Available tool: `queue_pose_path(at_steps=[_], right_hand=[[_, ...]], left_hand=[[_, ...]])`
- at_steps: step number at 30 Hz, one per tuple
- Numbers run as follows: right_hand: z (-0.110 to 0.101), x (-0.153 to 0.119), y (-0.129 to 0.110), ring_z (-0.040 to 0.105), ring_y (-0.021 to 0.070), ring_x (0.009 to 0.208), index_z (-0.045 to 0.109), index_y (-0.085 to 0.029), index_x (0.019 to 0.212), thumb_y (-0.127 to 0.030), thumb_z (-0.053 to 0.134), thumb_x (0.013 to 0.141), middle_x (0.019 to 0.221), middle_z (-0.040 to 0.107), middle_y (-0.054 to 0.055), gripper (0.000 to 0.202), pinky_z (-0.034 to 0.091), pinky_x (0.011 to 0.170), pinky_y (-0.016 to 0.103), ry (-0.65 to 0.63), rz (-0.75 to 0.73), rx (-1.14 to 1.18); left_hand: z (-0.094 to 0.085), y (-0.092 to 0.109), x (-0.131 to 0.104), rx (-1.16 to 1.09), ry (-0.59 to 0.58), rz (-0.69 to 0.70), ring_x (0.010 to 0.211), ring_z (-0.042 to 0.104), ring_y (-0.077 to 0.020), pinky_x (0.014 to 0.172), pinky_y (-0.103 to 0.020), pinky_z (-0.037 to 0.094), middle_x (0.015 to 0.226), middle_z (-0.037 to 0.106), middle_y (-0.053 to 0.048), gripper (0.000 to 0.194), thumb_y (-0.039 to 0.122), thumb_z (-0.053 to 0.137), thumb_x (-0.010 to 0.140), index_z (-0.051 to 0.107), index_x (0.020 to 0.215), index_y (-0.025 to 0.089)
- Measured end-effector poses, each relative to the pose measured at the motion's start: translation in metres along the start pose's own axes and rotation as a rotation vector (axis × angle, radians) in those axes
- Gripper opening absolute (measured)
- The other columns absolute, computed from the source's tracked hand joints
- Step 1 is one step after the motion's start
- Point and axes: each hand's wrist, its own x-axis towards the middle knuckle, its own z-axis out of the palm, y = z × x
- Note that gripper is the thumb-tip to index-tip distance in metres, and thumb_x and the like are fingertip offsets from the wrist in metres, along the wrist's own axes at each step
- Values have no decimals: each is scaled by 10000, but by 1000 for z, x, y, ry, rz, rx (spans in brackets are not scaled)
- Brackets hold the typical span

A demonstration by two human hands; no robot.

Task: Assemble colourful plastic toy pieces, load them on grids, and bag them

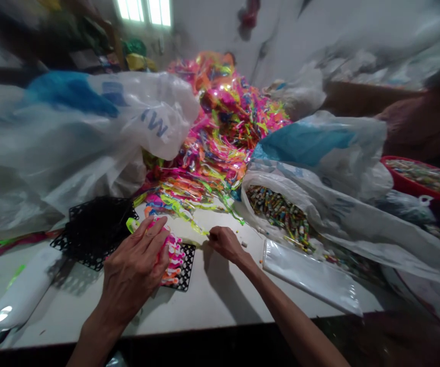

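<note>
My left hand [137,260] lies with fingers stretched out over a row of small pink, white and orange plastic pieces [174,257]. They sit on a black perforated plastic grid [186,270], partly hidden under the hand. A neon yellow-green piece [131,224] sticks out beyond the fingers. To the right, my right hand [225,243] is closed in a pinch at the end of a thin translucent yellow plastic strip [192,224]. That strip stretches back toward a big heap of bright plastic pieces [220,142]; its exact kind is unclear.
Black grids [95,232] are stacked at left beside a white oblong device [24,288]. White plastic bags [89,127] flank the heap. An open sack [277,204] holds many small patterned cylinders. Clear plastic sleeves [311,275] lie at right. A person [426,122] is near a red basin [390,165].
</note>
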Motion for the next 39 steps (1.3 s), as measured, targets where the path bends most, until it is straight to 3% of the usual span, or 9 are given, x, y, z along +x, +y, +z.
queue_pose_path(at_steps=[6,10,17,23,27,30,33,36,39], right_hand=[[10,-2,-20,407,83,544,580,-137,649,-211,583,701,556,486,-51,90,269,500,189,-77,-37,709],[21,10,-31,417,80,565,582,-130,650,-178,604,632,577,500,-55,56,275,504,180,-85,-24,835],[29,19,-36,329,59,530,531,-138,625,-136,558,652,540,400,-78,38,203,482,185,-112,-163,592],[16,22,-43,408,82,555,551,-150,635,-154,578,681,604,519,-34,54,217,494,213,-175,-337,237],[15,16,-55,547,134,651,621,-158,779,-118,496,750,789,654,53,134,288,540,235,-190,-399,-42],[7,20,-55,596,165,715,652,-156,851,-161,482,798,848,676,84,178,352,571,239,-268,-401,-117],[-6,42,-44,603,158,755,674,-193,921,-195,611,707,873,683,42,223,395,594,207,-348,-325,-56],[-13,73,-39,594,191,850,644,-150,1035,-155,562,734,995,659,93,313,427,666,233,-194,-140,-56],[-8,92,-42,585,218,897,628,-103,1040,-72,430,788,1051,629,159,321,434,713,284,-83,-52,-66]], left_hand=[[1,0,-1,-11,-34,4,1258,432,-236,1017,-377,398,1332,512,-67,372,161,525,788,534,1160,150],[2,0,-1,-20,-42,4,1266,422,-240,1025,-379,391,1346,497,-72,394,161,525,790,521,1184,150],[1,0,2,-34,-16,17,1236,456,-246,1015,-393,399,1312,530,-80,370,150,518,797,537,1166,132],[0,0,4,-48,-7,8,1233,458,-235,1001,-382,403,1313,530,-72,448,147,504,809,485,1255,119],[0,0,7,-12,-55,48,1253,436,-237,1002,-385,394,1361,481,-46,495,158,497,817,448,1310,166],[1,0,6,14,-59,44,1261,425,-243,995,-386,396,1363,480,-36,477,193,490,835,455,1310,172],[2,-1,4,29,-29,27,1253,434,-238,989,-380,398,1348,497,-40,460,217,472,850,461,1307,160],[4,0,3,37,-10,35,1250,436,-237,997,-383,389,1350,495,-40,454,220,465,852,469,1302,162],[4,0,4,44,6,39,1248,437,-236,998,-380,388,1339,506,-45,441,213,451,858,478,1294,151]])
